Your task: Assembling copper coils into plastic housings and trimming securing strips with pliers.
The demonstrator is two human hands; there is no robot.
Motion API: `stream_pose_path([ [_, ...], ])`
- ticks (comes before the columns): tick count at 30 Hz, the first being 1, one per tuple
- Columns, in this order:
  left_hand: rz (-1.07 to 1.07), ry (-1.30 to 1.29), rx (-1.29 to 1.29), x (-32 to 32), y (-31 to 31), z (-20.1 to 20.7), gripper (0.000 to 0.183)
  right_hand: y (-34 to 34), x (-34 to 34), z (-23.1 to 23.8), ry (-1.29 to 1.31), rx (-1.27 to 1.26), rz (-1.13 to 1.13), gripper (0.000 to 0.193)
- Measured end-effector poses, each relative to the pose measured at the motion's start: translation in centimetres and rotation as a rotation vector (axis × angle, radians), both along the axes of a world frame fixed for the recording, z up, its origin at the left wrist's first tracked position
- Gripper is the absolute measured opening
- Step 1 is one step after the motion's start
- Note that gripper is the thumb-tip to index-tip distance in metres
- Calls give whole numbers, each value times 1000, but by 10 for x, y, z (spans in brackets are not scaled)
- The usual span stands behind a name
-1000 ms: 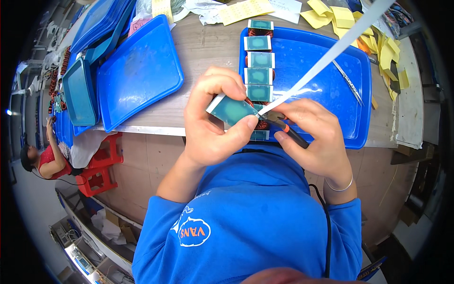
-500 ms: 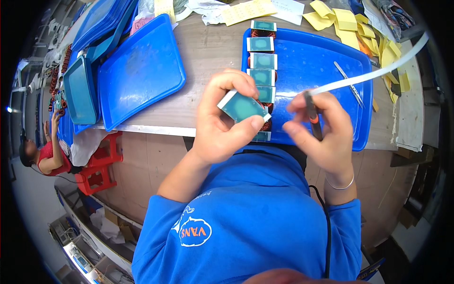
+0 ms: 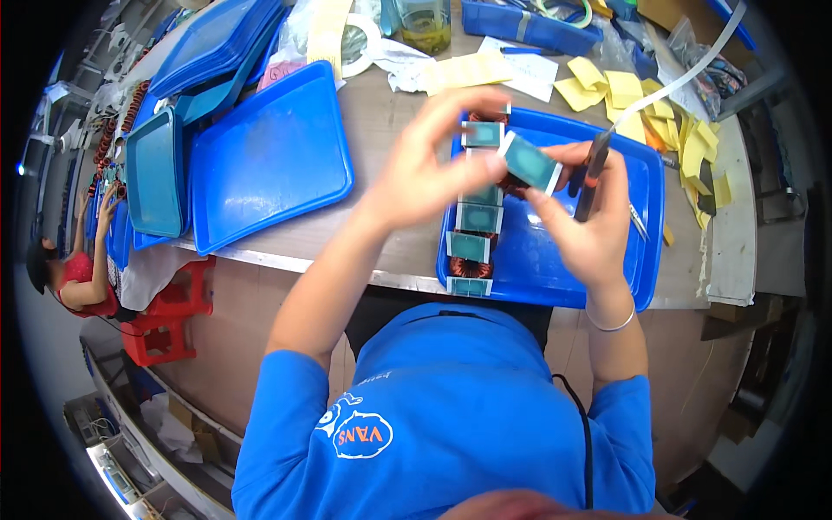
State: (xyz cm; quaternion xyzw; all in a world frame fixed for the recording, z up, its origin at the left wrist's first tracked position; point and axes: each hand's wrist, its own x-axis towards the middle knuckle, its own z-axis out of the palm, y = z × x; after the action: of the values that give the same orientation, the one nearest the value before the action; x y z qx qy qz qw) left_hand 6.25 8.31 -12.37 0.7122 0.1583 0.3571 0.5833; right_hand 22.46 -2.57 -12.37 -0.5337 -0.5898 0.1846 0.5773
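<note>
My right hand (image 3: 598, 230) pinches a copper-wound coil with a green, white-edged plate (image 3: 531, 163) between thumb and fingers, tilted above the tray. The same hand also keeps hold of a black pen-shaped tool (image 3: 593, 178), from which a white tube (image 3: 672, 85) runs up to the right. My left hand (image 3: 420, 160), partly blurred, has its thumb by the held coil's left corner. Its fingers are apart and stretch toward the far end of a row of similar coils (image 3: 479, 218). That row lines the left side of a blue tray (image 3: 559, 269).
Metal tweezers (image 3: 639, 224) lie in the tray's right part. An empty-looking blue tray (image 3: 273, 165) and stacked trays (image 3: 217, 48) are to the left. Yellow paper pieces (image 3: 624, 91), a jar (image 3: 425, 30) and a blue bin (image 3: 529, 26) stand behind. A co-worker (image 3: 82, 269) sits far left.
The green-plated coil has passed from my left hand to my right. My left hand has opened and reached away over the row. The view has shifted, showing more of the table's back.
</note>
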Motion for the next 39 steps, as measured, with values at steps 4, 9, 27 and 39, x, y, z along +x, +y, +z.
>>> stream_pose_path([
  [4,249,286,307,24,64,-39,43,21,20,-8,16,-15,-107,36],
  [9,81,282,-163,45,74,-68,35,48,40,-14,-16,-71,-185,36],
  [27,290,-44,-328,45,63,-93,47,113,55,-37,-208,-267,99,34],
  [39,283,-189,-427,60,52,-87,30,116,53,-43,-135,-350,167,35],
])
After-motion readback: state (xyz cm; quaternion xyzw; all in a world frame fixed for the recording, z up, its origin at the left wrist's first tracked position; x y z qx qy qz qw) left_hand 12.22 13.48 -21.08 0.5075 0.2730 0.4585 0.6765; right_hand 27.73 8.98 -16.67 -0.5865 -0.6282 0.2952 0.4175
